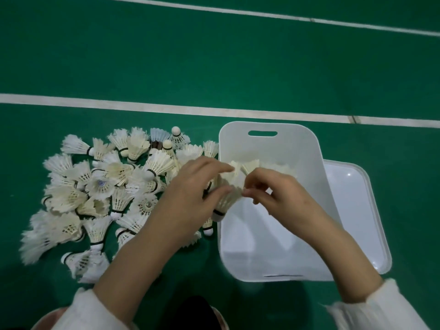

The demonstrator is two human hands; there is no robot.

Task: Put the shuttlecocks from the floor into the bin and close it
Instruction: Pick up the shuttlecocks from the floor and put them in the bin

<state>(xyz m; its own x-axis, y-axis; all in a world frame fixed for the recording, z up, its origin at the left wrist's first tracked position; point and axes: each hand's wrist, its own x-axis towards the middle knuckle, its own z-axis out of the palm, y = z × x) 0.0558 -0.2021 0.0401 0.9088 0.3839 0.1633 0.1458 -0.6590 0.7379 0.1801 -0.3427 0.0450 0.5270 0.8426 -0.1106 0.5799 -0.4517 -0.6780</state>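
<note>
- Dozens of white shuttlecocks (100,191) lie heaped on the green floor (214,67), just left of the bin, many touching one another.
- Our left hand (188,194) grips a small stack (228,198) of nested shuttlecocks, with fingers and thumb curled round its feather skirt. The cork end, with its black band, points down toward us.
- Our right hand (278,191) pinches the feather rim of the same stack with narrow, curled fingers.
- The small stack hangs over the left rim of the white bin (297,148), partly above its opening.
- The bin stands open, with a handle slot in its far wall. The near part of its inside shows plain white plastic.
- More feathers (281,166) show past our right hand within the bin's outline; we cannot tell whether they lie in it.
- The lid (352,210) lies flat on the floor, just right of the bin and partly behind it.
</note>
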